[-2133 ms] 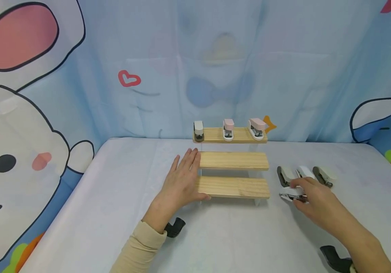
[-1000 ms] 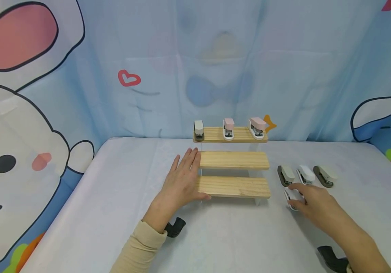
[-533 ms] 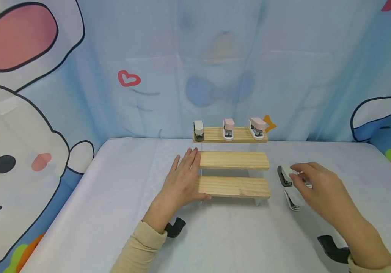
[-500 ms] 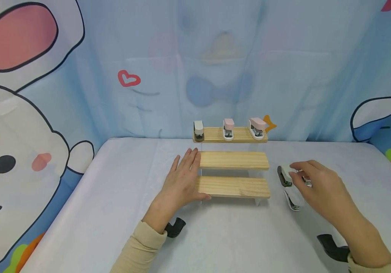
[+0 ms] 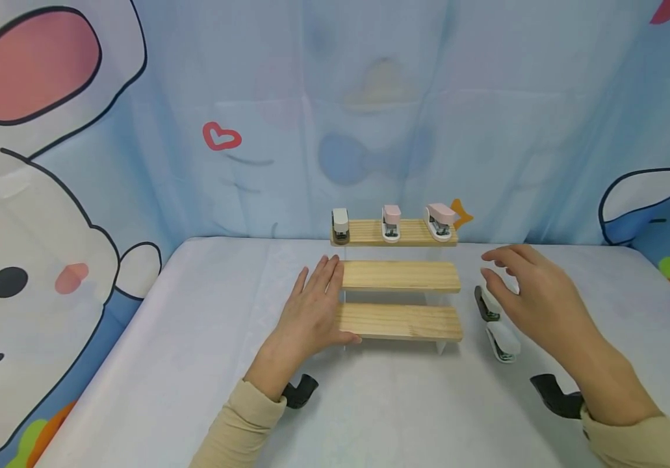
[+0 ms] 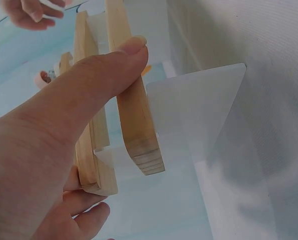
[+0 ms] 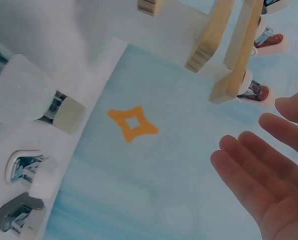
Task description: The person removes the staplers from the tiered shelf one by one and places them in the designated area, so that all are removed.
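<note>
While the left hand (image 5: 310,315) lies along the nine o'clock end of the wooden rack (image 5: 401,276), fingers straight, thumb on the lowest board, the right hand (image 5: 545,305) hangs at three, fingers loosely bent around nothing. At four, a white stapler (image 5: 504,339) sits on pale, faintly creased cloth (image 5: 405,416). Blue curtain (image 5: 381,39) spans twelve, with a red heart (image 5: 235,140) at ten and a printed cartoon animal (image 5: 36,221) at nine.

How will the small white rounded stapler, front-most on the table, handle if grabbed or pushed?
The small white rounded stapler likely feels stiff: its shell looks hard, with metal parts at the front. Its smooth top may be slippery. Sitting low on the white cloth-covered table, it would probably slide rather than roll.
</note>
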Tool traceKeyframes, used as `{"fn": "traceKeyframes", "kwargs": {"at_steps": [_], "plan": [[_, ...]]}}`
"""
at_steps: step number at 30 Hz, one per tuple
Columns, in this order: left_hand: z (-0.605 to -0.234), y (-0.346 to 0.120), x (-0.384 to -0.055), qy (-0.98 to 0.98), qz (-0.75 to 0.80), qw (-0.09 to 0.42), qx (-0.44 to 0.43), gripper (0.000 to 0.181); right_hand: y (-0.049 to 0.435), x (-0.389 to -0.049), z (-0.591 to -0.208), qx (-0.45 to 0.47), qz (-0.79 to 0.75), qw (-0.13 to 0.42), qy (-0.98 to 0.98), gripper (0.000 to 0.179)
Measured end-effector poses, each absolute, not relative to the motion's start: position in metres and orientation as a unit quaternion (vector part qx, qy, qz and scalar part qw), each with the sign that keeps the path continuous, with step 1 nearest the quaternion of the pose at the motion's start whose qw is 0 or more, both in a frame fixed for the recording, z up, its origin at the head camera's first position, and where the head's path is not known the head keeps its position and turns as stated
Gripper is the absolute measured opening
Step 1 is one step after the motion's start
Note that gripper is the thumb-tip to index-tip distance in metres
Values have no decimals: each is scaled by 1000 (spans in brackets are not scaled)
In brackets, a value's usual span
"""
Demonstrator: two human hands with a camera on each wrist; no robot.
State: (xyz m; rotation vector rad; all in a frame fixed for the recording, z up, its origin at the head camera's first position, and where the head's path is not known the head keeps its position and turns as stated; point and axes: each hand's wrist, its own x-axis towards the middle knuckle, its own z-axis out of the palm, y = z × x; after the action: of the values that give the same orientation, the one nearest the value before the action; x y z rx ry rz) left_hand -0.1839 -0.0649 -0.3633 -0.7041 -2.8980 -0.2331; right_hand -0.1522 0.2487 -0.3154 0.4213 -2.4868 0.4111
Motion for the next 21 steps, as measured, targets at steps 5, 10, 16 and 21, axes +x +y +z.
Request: {"fn": "traceKeyframes", "kwargs": {"at_steps": [5, 10, 16, 21], "plan": [[-364, -65, -184, -966, -81, 75, -234, 129, 240, -159, -308, 175, 158, 308, -922, 30], [-364, -65, -185, -966, -79, 73, -233, 129, 232, -165, -301, 201, 160, 325, -910, 37], [-364, -65, -185, -967, -79, 73, -232, 129, 224, -175, -296, 214, 163, 327, -906, 45], [-364, -65, -185, -967, -76, 73, -233, 129, 219, -183, -294, 206, 162, 307, -915, 46]]}}
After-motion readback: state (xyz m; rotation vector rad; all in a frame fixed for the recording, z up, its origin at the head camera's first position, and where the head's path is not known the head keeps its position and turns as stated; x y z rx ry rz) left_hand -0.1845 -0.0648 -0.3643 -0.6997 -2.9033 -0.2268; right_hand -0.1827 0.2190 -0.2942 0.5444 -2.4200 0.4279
